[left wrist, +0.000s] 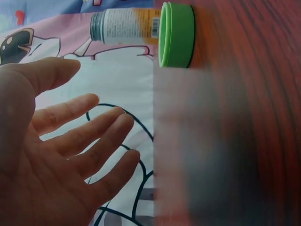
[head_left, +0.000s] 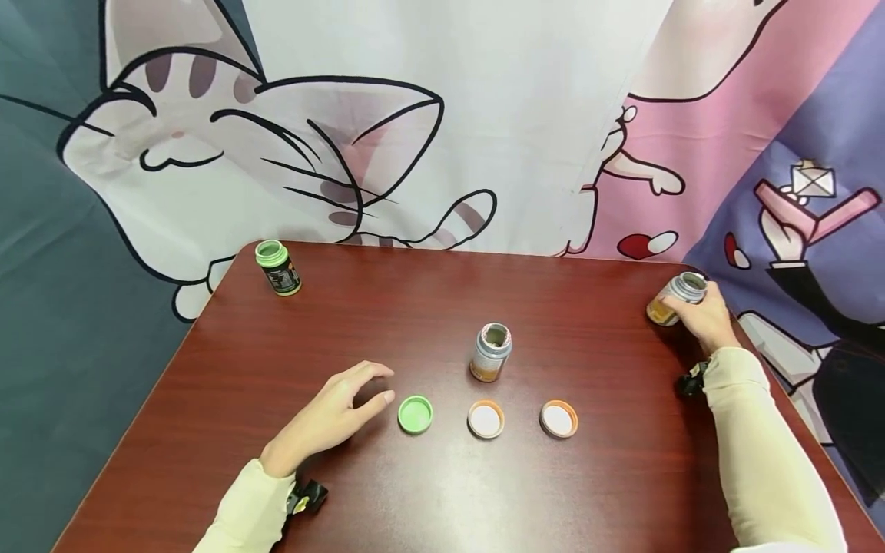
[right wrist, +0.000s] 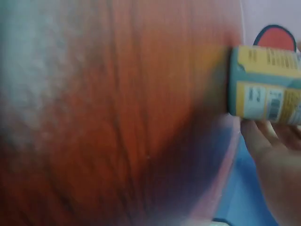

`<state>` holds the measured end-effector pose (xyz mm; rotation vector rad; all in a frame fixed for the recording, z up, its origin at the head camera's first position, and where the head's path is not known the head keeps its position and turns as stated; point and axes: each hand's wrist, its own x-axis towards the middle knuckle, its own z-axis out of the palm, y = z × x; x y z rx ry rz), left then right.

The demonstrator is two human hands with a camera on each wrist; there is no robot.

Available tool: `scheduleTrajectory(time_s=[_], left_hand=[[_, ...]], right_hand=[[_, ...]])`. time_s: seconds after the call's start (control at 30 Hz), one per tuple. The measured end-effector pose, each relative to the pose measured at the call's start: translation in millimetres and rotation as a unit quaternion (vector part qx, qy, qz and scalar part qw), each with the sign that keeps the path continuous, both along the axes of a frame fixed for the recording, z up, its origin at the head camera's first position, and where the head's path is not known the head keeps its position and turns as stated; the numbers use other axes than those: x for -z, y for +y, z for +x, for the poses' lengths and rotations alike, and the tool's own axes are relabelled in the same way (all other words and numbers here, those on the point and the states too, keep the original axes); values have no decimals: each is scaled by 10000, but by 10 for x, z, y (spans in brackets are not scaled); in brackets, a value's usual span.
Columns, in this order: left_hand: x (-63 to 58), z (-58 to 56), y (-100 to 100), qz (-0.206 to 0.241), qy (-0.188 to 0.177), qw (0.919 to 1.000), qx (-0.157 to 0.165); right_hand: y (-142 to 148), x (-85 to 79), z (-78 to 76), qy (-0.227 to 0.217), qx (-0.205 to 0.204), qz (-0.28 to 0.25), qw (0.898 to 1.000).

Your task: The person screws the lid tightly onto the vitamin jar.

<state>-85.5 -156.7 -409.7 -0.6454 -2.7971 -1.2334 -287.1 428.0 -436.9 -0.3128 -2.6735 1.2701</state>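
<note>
At the table's right edge my right hand (head_left: 705,316) grips an uncapped jar (head_left: 665,307) with a grey neck and yellow label; the right wrist view shows the same jar (right wrist: 268,84) with fingers under it. My left hand (head_left: 330,411), fingers spread and relaxed, is just left of a green lid (head_left: 415,415) and holds nothing. In the left wrist view that green lid (left wrist: 181,35) shows beyond the fingers. Two orange-rimmed lids with white insides, a middle lid (head_left: 485,420) and a right lid (head_left: 558,419), lie in line with it. Behind them stands another open grey-necked jar (head_left: 491,352).
A black jar (head_left: 280,269) with a green neck, also uncapped, stands at the back left corner of the brown table (head_left: 387,307). A cartoon-printed cloth (head_left: 539,153) hangs behind the table. Something black (head_left: 850,415) stands beyond the right edge.
</note>
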Motion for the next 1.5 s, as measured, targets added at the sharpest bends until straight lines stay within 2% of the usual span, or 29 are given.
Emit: scheduleTrajectory(time_s=[0.1,0.2,0.33,0.47,0.57,0.73,0.83,1.03,1.2,1.33,1.5], left_hand=[[11,3,32,57,76,9999,61],[24,1,61,104,132,9997,163],[46,0,88,87,260,9993,272],[53,-10,124,53,384,9982,462],[55,-24,174,-17,510,9960,736],[50,-42,307,-58,634,9906,1206],[25,-34,386,-51,443,9893,1390],[-41,0,553,-223,-25,9833,1805],[-129,24,771,-273,-436,9717,2305],[-214,30,960,-486,-229,9628,2648],[-294,15,1172,-998,24,9567,2733]], right_hand=[[-85,17,35,140,-541,-447,9974],[-171,26,81,220,-854,-774,9931],[-323,13,127,283,-1429,-905,9852],[-497,14,150,428,-2094,-1213,9693],[-621,51,177,594,-2462,-1684,9526],[-815,121,260,792,-2585,-2554,9283],[-925,125,308,742,-2698,-2844,9169],[-1146,47,416,295,-3168,-2480,9150],[-1347,-49,527,165,-3467,-2190,9119],[-1417,-42,582,178,-3574,-2105,9097],[-1390,52,603,169,-3469,-2116,9136]])
